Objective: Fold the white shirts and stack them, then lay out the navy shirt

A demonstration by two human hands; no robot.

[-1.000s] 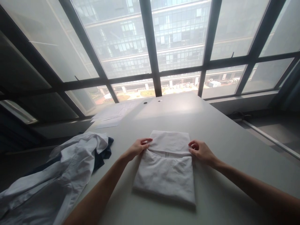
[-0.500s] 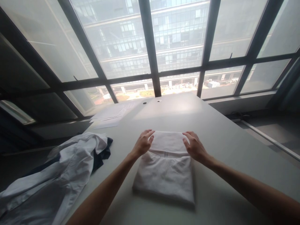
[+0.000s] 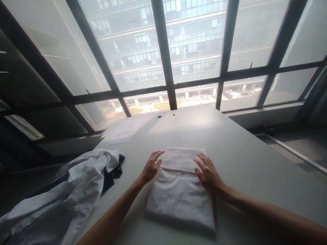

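Note:
A white folded garment, which looks like a shirt point(image 3: 181, 200), lies flat on the table in front of me. Its far end is turned over into a smooth band, and a neckline shows just below that band. At the band's left edge is my left hand point(image 3: 151, 167), fingers apart, the tips beside or lightly touching the cloth. My right hand point(image 3: 208, 173) rests over the band's right side with its fingers spread on the fabric. Neither hand grips the cloth.
On the left, a loose heap of white and dark clothes point(image 3: 84, 183) hangs over the edge of the white table point(image 3: 245, 177). Papers point(image 3: 122, 131) lie at the far left corner. Two cable holes are near the far edge, by large windows.
My right hand has moved inward from the band's far right corner onto the cloth. My left hand has eased slightly away from the left corner. The view has tilted a little.

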